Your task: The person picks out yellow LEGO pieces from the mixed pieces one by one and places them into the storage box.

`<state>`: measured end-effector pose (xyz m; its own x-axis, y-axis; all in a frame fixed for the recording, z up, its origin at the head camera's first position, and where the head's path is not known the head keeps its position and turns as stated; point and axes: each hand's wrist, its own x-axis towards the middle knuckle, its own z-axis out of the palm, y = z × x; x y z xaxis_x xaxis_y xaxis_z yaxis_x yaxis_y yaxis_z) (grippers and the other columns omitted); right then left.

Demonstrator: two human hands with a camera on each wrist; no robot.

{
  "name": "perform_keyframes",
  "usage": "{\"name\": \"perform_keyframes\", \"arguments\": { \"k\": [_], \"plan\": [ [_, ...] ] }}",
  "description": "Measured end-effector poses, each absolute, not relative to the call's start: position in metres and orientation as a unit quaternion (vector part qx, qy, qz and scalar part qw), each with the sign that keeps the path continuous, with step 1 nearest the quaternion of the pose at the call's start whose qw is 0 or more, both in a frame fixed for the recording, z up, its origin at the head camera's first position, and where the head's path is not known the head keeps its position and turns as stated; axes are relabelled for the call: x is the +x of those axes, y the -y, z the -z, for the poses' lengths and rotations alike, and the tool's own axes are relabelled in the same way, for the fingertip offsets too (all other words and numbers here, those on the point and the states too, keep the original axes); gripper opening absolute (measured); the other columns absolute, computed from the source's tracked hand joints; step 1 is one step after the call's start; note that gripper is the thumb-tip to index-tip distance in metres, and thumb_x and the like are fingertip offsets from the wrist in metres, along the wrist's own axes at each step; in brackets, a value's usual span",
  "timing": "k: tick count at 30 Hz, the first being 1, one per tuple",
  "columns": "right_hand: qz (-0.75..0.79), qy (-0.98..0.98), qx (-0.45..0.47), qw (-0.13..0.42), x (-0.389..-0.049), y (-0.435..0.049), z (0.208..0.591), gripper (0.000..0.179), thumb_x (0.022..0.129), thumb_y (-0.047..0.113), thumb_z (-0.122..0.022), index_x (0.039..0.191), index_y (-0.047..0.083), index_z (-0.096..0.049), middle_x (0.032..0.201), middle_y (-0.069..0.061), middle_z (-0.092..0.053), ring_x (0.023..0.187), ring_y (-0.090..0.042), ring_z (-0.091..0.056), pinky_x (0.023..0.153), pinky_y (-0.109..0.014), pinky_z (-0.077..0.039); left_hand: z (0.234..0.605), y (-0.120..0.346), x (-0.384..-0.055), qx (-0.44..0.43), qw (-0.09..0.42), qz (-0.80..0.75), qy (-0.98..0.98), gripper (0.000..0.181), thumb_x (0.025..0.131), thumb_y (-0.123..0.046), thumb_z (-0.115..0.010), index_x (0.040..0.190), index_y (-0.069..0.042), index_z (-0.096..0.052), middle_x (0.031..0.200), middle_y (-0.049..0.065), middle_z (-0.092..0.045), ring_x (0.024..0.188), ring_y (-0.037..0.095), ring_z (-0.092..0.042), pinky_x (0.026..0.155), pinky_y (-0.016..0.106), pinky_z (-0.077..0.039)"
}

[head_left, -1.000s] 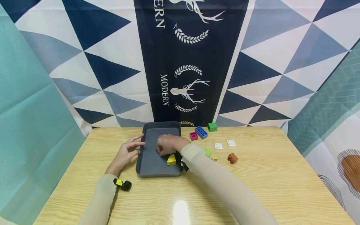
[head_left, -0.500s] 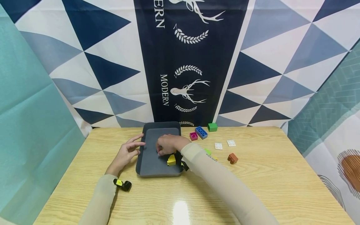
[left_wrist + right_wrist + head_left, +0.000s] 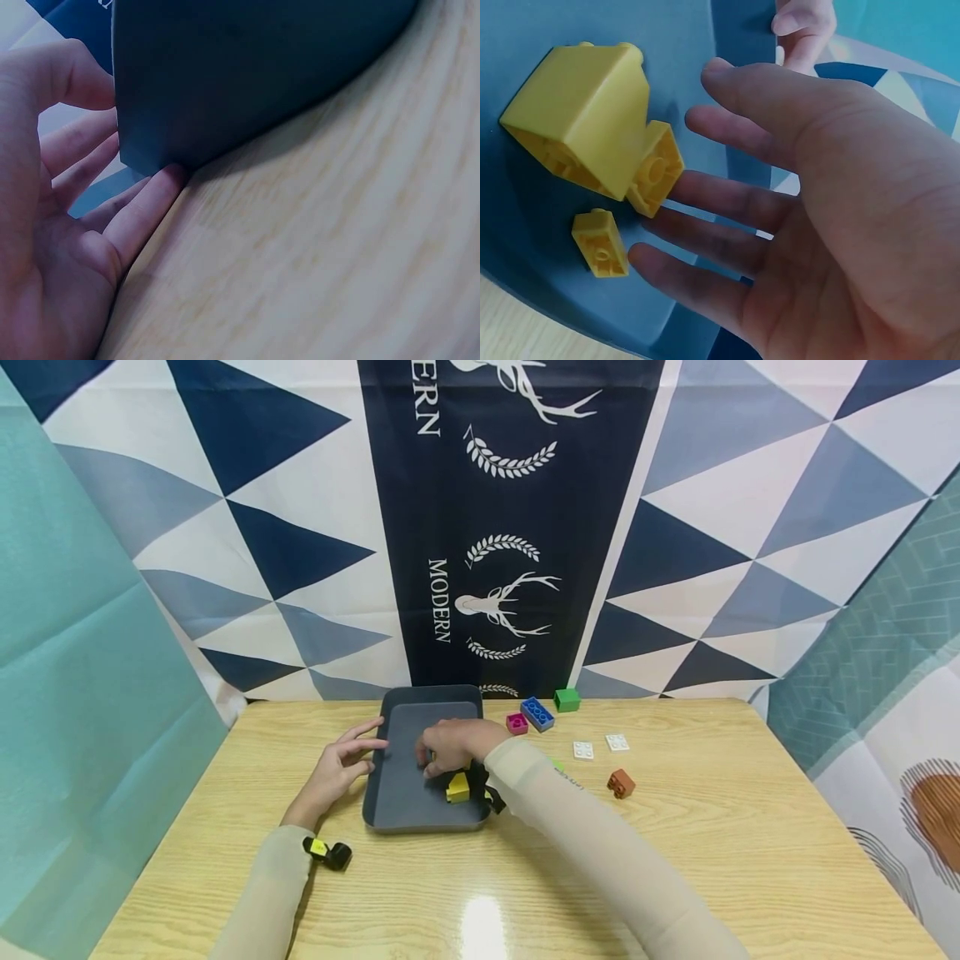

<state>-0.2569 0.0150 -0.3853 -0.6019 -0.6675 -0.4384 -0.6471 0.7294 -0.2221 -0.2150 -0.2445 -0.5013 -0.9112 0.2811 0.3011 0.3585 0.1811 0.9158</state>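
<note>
My right hand (image 3: 453, 745) reaches into a dark grey tray (image 3: 405, 814). In the right wrist view its fingers are spread and fairly straight, with nothing gripped. Three yellow toy bricks lie by the fingertips: a large sloped brick (image 3: 585, 112), a smaller brick (image 3: 657, 171) leaning against it at the middle fingertips, and a small brick (image 3: 600, 246) next to the little finger. The sloped brick (image 3: 458, 788) also shows in the head view. My left hand (image 3: 337, 768) rests at the tray's left side, fingers extended; its fingertips touch the rim and outer wall (image 3: 225, 82).
Right of the tray lie a magenta brick (image 3: 517, 723), a blue brick (image 3: 537, 714), a green brick (image 3: 567, 700), two white plates (image 3: 582, 750) and a rust-brown brick (image 3: 621, 783). A lime brick (image 3: 557, 765) is mostly hidden by the right sleeve. A patterned cloth backs the table.
My right hand and forearm have shifted slightly to the right inside the tray, and the sleeve now covers a yellow piece on the table. The left hand keeps its place.
</note>
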Motion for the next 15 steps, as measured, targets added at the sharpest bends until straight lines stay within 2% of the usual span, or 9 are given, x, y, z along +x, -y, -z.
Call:
{"name": "perform_keyframes", "arguments": {
  "k": [3,8,10,15],
  "plan": [
    [0.015,-0.895,-0.365,0.256,-0.255,-0.016,0.383,0.035,0.111,0.039,-0.072,0.141,0.024,-0.077,0.141,-0.002,-0.077,0.115,-0.019,-0.065,0.108,-0.043,-0.061,0.502,0.244,-0.215,-0.210,0.032,0.605,0.767,0.042,0.094,0.018,-0.058,0.134,0.018,-0.071,0.175,0.034,-0.042,0.164,0.049,-0.038,0.119,0.005,-0.046],
    [0.016,-0.895,-0.363,0.260,-0.255,-0.018,0.381,0.037,0.111,0.039,-0.071,0.144,0.023,-0.076,0.138,-0.003,-0.077,0.112,-0.019,-0.065,0.108,-0.044,-0.062,0.502,0.245,-0.215,-0.210,0.034,0.603,0.769,0.042,0.095,0.017,-0.058,0.134,0.016,-0.072,0.175,0.033,-0.043,0.163,0.028,-0.044,0.120,0.005,-0.045],
    [0.018,-0.894,-0.363,0.262,-0.255,-0.019,0.379,0.037,0.111,0.039,-0.071,0.144,0.023,-0.076,0.136,-0.004,-0.077,0.110,-0.018,-0.067,0.107,-0.043,-0.062,0.502,0.245,-0.215,-0.209,0.034,0.602,0.770,0.042,0.095,0.017,-0.058,0.134,0.016,-0.072,0.175,0.034,-0.043,0.163,0.031,-0.044,0.119,0.005,-0.045],
    [0.021,-0.892,-0.363,0.268,-0.256,-0.021,0.373,0.036,0.112,0.038,-0.070,0.143,0.023,-0.076,0.129,-0.003,-0.078,0.101,-0.017,-0.071,0.103,-0.042,-0.065,0.502,0.245,-0.215,-0.209,0.031,0.603,0.769,0.042,0.095,0.017,-0.058,0.135,0.016,-0.072,0.175,0.033,-0.042,0.164,0.053,-0.035,0.119,0.004,-0.045]
  ]
}}
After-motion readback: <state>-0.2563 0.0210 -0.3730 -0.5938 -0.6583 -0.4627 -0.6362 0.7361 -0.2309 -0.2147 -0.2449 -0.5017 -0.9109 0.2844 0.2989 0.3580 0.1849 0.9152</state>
